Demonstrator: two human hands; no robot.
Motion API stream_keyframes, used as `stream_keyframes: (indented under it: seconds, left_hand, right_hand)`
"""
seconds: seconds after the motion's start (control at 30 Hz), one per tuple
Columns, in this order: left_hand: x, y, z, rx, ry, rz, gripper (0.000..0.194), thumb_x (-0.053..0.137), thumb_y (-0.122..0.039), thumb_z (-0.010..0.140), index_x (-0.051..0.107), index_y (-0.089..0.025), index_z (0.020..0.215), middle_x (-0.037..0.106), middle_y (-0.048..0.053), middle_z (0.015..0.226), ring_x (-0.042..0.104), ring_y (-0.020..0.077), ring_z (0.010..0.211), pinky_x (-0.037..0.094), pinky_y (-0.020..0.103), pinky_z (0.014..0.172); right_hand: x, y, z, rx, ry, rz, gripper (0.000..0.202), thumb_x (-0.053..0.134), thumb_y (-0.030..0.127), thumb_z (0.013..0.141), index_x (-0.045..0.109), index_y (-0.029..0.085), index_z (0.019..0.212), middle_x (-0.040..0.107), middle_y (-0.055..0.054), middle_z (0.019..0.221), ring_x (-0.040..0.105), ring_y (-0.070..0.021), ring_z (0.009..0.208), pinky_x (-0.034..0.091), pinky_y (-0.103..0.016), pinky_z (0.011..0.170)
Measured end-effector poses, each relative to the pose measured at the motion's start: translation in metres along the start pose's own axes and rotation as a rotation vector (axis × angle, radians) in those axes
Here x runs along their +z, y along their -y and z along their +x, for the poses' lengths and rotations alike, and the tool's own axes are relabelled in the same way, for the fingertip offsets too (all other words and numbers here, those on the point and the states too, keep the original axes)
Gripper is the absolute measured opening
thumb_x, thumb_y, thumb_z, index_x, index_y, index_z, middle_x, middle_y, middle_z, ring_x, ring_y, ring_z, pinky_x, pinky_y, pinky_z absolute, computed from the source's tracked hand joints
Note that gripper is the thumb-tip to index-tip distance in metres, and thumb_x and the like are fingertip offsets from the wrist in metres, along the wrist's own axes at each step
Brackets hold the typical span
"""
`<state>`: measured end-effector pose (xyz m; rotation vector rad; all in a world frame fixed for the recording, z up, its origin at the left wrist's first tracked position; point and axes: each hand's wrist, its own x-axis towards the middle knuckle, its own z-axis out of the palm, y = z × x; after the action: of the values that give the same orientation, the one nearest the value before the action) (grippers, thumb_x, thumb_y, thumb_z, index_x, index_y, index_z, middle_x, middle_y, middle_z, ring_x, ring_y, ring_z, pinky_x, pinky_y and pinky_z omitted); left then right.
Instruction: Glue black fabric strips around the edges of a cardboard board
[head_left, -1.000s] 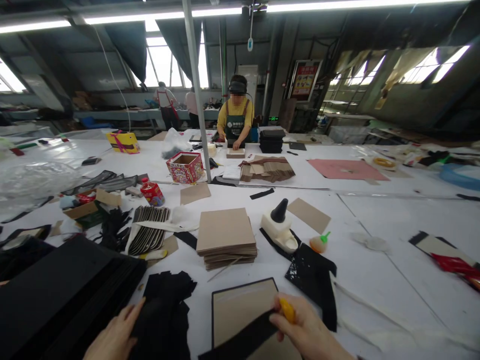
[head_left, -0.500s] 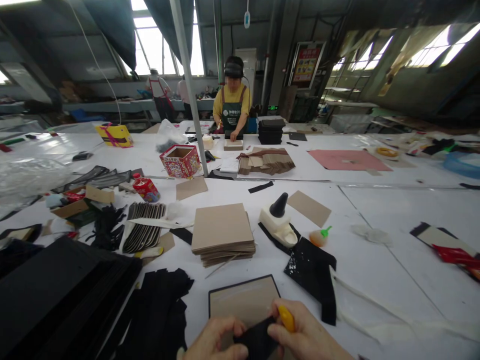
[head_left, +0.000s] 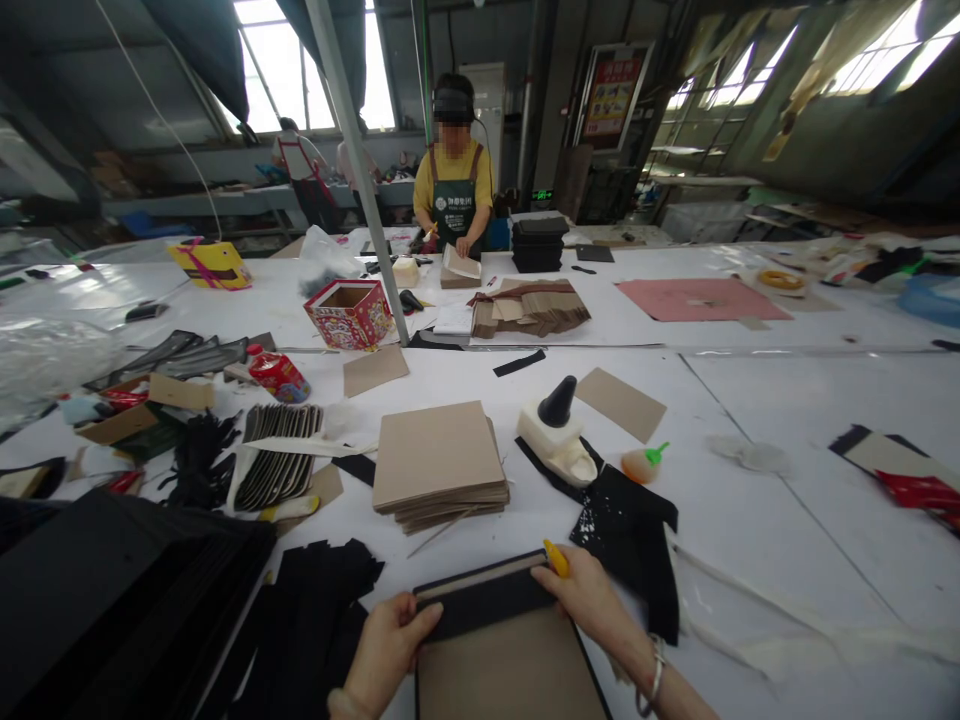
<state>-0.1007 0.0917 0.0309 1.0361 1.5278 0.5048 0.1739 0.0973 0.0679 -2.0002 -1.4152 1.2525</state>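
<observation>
A tan board (head_left: 502,665) with a black edge lies at the bottom centre. Across its upper part runs a black strip (head_left: 487,603). My left hand (head_left: 394,640) pinches the strip's left end, thumb on top, at the board's left edge. At the strip's right end is my right hand (head_left: 589,595), its fingers on the strip. A yellow tool (head_left: 556,559) is also held in that hand, sticking out past the fingers. A stack of tan boards (head_left: 439,455) sits just beyond.
White bottle with black cone (head_left: 556,430) and black cloth (head_left: 637,540) lie right of the stack. Black pieces (head_left: 315,610) and large black sheets (head_left: 112,600) fill the left. Across the table stands a person (head_left: 454,195) in a green apron, handling boards.
Both hands have moved apart and up the board. The black strip, bunched between them before, now lies stretched across the board's upper part. The person opposite has lifted a sheet's edge.
</observation>
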Motion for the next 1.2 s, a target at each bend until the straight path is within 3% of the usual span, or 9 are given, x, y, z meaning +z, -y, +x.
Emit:
stream_keyframes:
  seconds: [0.2,0.33,0.5,1.2]
  left_hand:
    - [-0.005,-0.002,0.001,0.071,-0.076,0.194,0.045,0.052,-0.065,0.071,0.039,-0.024,0.056,0.046,-0.006,0.045,0.038,0.0107,0.043,0.031,0.027,0.047]
    - [-0.007,-0.006,0.000,0.073,-0.158,0.300,0.038,0.054,-0.055,0.073,0.048,-0.022,0.055,0.049,-0.003,0.047,0.047,0.0148,0.052,0.035,0.029,0.057]
    - [-0.006,-0.001,0.003,0.037,-0.217,0.298,0.036,0.057,-0.052,0.071,0.053,-0.020,0.055,0.049,-0.003,0.046,0.046,0.0150,0.052,0.033,0.028,0.055]
    - [-0.008,0.018,0.016,-0.012,-0.153,0.212,0.048,0.056,-0.066,0.069,0.046,-0.023,0.051,0.040,-0.006,0.043,0.037,0.0131,0.047,0.030,0.028,0.052]
  right_hand:
    - [0.006,-0.008,0.012,-0.035,-0.058,-0.144,0.019,0.048,0.025,0.085,0.048,0.021,0.066,0.055,0.002,0.054,0.057,-0.0173,0.052,0.036,-0.025,0.053]
    - [0.007,-0.010,0.015,-0.050,-0.089,-0.253,0.020,0.053,0.027,0.084,0.050,0.021,0.064,0.061,-0.003,0.063,0.057,-0.0201,0.062,0.034,-0.027,0.059]
    - [0.010,-0.015,0.017,-0.045,-0.080,-0.328,0.019,0.053,0.026,0.086,0.052,0.021,0.067,0.063,-0.004,0.067,0.058,-0.0205,0.064,0.032,-0.028,0.060]
    - [0.011,-0.004,0.009,0.006,-0.133,-0.349,0.017,0.056,0.026,0.086,0.054,0.020,0.070,0.064,-0.003,0.070,0.057,-0.0181,0.068,0.029,-0.025,0.059]
